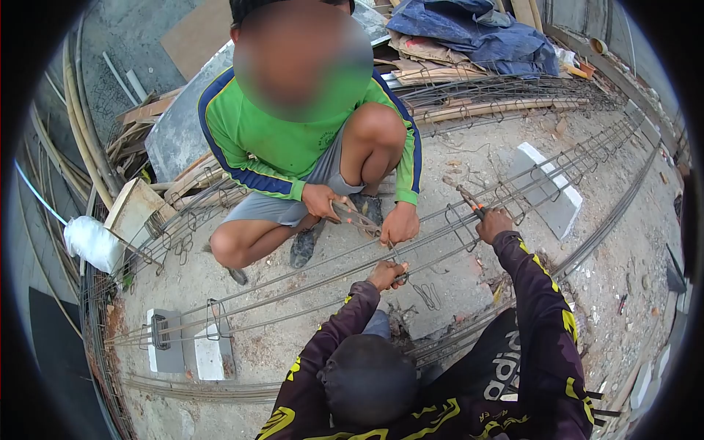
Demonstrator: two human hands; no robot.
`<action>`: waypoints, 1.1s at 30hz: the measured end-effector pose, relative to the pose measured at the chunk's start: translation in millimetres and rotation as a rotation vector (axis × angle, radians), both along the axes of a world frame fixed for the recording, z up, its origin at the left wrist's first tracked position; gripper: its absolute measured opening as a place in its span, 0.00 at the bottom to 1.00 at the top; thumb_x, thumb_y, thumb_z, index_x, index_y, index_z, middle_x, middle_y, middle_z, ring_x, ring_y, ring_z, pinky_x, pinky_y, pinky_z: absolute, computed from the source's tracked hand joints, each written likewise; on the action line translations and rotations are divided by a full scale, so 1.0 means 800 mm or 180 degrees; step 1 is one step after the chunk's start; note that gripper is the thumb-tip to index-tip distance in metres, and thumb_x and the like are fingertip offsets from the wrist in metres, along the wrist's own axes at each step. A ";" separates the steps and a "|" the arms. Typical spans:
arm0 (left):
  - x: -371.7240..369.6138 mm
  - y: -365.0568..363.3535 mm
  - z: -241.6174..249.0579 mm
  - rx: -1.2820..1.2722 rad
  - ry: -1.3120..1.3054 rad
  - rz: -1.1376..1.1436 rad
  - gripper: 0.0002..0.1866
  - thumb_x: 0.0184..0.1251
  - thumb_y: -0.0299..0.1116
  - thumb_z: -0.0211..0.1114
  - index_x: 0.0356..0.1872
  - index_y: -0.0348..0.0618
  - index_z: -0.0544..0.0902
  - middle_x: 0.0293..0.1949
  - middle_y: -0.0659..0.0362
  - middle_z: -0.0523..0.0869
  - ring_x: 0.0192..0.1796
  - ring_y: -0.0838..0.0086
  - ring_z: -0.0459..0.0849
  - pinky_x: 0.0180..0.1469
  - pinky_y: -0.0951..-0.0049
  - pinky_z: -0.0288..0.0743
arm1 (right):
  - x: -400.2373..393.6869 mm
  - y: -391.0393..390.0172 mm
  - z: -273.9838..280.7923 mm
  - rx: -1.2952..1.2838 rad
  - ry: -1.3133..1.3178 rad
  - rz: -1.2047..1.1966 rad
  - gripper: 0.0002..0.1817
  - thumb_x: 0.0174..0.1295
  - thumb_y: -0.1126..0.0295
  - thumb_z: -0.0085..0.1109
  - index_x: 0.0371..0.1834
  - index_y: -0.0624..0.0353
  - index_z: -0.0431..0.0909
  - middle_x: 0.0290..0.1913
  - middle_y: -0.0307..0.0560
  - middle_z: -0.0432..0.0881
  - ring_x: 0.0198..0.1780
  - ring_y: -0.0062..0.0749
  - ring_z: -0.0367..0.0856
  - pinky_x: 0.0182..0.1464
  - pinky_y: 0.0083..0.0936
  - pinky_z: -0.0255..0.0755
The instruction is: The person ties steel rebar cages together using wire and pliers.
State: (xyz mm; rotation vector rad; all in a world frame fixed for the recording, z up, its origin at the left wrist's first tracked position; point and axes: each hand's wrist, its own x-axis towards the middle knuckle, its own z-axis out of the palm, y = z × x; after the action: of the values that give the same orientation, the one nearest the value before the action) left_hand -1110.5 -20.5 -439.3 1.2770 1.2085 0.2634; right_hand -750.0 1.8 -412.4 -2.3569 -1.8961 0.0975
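Long thin steel bars point(286, 295) with square stirrups point(463, 229) run diagonally across the ground. My left hand point(386, 275) is closed on a steel stirrup at the near side of the bars. Further right, my right hand point(495, 224) grips pliers point(469, 199) with orange handles, their jaws pointing up and left above the bars. Bent wires point(425, 295) lie just right of my left hand. A co-worker's hand point(400, 223) touches the bars just beyond my left hand; their other hand point(320, 201) holds another pair of pincers point(355, 218).
A co-worker in a green shirt point(293, 139) squats opposite. Pale blocks point(546, 192) point(166, 343) sit under the bars at both ends. Behind are a blue tarp point(477, 37) and wood scraps; a white bundle point(94, 244) is at left. More bars point(612, 213) lie at right.
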 end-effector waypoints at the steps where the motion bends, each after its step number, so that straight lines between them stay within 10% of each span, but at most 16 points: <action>1: -0.001 0.002 0.001 0.0036 0.0004 -0.0023 0.24 0.68 0.53 0.63 0.37 0.35 0.84 0.24 0.58 0.85 0.18 0.79 0.77 0.21 0.74 0.66 | -0.001 0.004 0.003 0.0056 0.0052 -0.0037 0.20 0.55 0.61 0.59 0.39 0.71 0.80 0.42 0.65 0.84 0.46 0.57 0.82 0.53 0.44 0.77; 7: 0.002 0.004 0.001 0.0001 0.0047 -0.0016 0.24 0.70 0.52 0.61 0.34 0.36 0.84 0.24 0.60 0.84 0.20 0.80 0.78 0.21 0.75 0.65 | -0.014 -0.033 0.009 0.0960 0.2767 -0.0707 0.16 0.56 0.61 0.63 0.34 0.66 0.82 0.29 0.53 0.83 0.31 0.44 0.82 0.40 0.40 0.75; 11: 0.002 0.003 0.017 -0.0152 0.0029 0.0016 0.24 0.69 0.52 0.61 0.38 0.35 0.83 0.27 0.58 0.85 0.24 0.76 0.83 0.23 0.75 0.70 | -0.064 -0.113 0.079 0.0937 0.5403 -0.0699 0.21 0.67 0.64 0.59 0.60 0.62 0.75 0.27 0.38 0.80 0.17 0.16 0.68 0.17 0.19 0.63; 14: -0.004 -0.007 0.013 -0.0401 -0.0058 0.0037 0.23 0.71 0.51 0.60 0.37 0.36 0.82 0.28 0.58 0.86 0.25 0.74 0.84 0.25 0.75 0.73 | -0.083 -0.158 0.093 0.0639 0.5489 -0.0592 0.24 0.68 0.65 0.57 0.66 0.60 0.69 0.29 0.44 0.82 0.16 0.13 0.70 0.14 0.15 0.62; 21: -0.004 0.008 0.010 -0.0430 -0.0270 -0.0141 0.23 0.73 0.49 0.58 0.38 0.33 0.82 0.29 0.53 0.86 0.27 0.70 0.86 0.28 0.74 0.78 | -0.070 -0.198 0.142 -0.1239 0.3093 -0.0507 0.24 0.63 0.72 0.58 0.65 0.58 0.73 0.30 0.46 0.83 0.16 0.24 0.78 0.16 0.24 0.73; 27: -0.008 0.038 0.011 -0.0582 -0.0254 -0.0661 0.25 0.72 0.50 0.58 0.40 0.30 0.82 0.35 0.46 0.87 0.33 0.61 0.88 0.36 0.67 0.80 | -0.083 -0.164 0.162 -0.1230 0.0929 0.0481 0.24 0.50 0.74 0.56 0.52 0.46 0.84 0.40 0.55 0.86 0.47 0.52 0.84 0.52 0.41 0.77; 33: -0.008 0.017 0.006 -0.0419 -0.0536 -0.0201 0.24 0.71 0.51 0.59 0.36 0.33 0.82 0.28 0.50 0.87 0.25 0.68 0.85 0.26 0.71 0.75 | -0.105 -0.113 0.163 -0.1671 -0.0025 0.1139 0.18 0.50 0.75 0.57 0.45 0.54 0.86 0.40 0.54 0.87 0.46 0.50 0.85 0.48 0.40 0.79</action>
State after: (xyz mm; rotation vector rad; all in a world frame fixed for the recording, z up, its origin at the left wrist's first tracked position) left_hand -1117.0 -7.1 -434.1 1.1529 1.0237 0.2367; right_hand -833.9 -88.8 -281.8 -2.2474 -2.5249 0.6950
